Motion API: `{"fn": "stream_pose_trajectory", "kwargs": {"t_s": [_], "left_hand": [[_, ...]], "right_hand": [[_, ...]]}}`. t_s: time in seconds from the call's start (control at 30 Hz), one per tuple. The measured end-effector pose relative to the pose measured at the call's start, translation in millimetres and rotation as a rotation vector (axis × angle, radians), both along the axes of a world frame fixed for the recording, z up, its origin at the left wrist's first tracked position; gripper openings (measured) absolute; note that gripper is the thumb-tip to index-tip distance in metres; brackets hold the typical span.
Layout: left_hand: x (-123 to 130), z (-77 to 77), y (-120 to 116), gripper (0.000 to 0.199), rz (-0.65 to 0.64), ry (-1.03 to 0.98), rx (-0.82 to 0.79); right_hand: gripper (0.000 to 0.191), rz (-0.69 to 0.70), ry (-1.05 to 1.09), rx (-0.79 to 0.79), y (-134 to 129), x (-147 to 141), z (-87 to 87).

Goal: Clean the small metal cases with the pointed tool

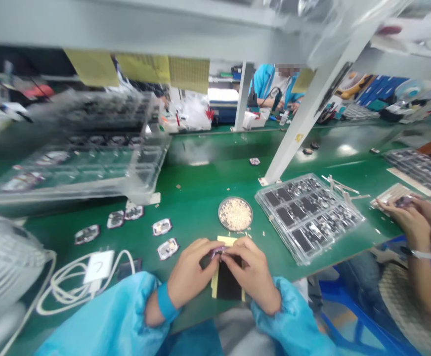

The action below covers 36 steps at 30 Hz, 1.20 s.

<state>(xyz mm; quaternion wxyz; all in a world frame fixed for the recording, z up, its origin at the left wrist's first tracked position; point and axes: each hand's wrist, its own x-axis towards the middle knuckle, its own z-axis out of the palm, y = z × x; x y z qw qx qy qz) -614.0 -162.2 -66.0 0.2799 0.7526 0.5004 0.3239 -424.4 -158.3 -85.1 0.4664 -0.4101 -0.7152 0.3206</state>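
Note:
My left hand (195, 269) and my right hand (250, 272) meet near the front edge of the green table (200, 183). Between their fingertips they pinch a small purple-edged part (218, 251), mostly covered by the fingers. Beneath it lies a black pad on a yellow sheet (229, 284). Just beyond my hands sits a round dish (235, 214) full of tiny pale pieces. To the left of my hands lie several similar purple-edged parts, the nearest one (168, 248) close to my left hand.
Right of the dish is a clear compartment tray (308, 217) beside a white post (293, 133). Stacked clear trays (89, 173), a white fan (8, 262) and a coiled cable with charger (99, 267) stand left. Another person's hands (411, 217) work at right; a person sits opposite.

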Motion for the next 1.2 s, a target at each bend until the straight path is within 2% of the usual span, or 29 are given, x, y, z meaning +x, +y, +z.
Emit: {"fn": "stream_pose_trajectory", "kwargs": {"t_s": [0.13,0.27,0.4,0.53,0.7,0.83,0.93,1.07,1.2], "left_hand": [[2,1.3,-1,0.032,0.039,0.001,-0.064],[2,1.7,-1,0.033,0.042,0.019,-0.049],[2,4.4,-1,0.03,0.013,0.045,-0.035],[-1,5.2,0,0.028,-0.023,0.024,-0.029],[-11,-11.3,4,0.027,-0.032,0.003,-0.021],[-18,-29.4,13,0.03,0.046,0.004,-0.022],[-19,-32.0,16,0.033,0.111,0.01,-0.065],[-16,-25.2,15,0.04,0.182,0.038,-0.135],[-14,-18.7,16,0.045,0.211,0.05,-0.172]], "right_hand": [[0.013,0.033,-0.024,0.042,3,-1,-8.8],[0.011,0.055,-0.028,0.035,5,-1,-13.2],[0.008,0.062,-0.015,-0.031,5,-1,-12.0],[0.008,0.04,-0.028,-0.076,5,-1,-3.5],[0.007,0.042,-0.065,-0.067,2,-1,3.6],[0.01,0.032,-0.096,-0.05,4,3,7.1],[0.007,-0.03,-0.142,-0.04,17,11,20.9],[0.007,-0.18,-0.292,-0.01,51,22,38.1],[0.009,-0.288,-0.407,-0.015,75,23,33.3]]}}
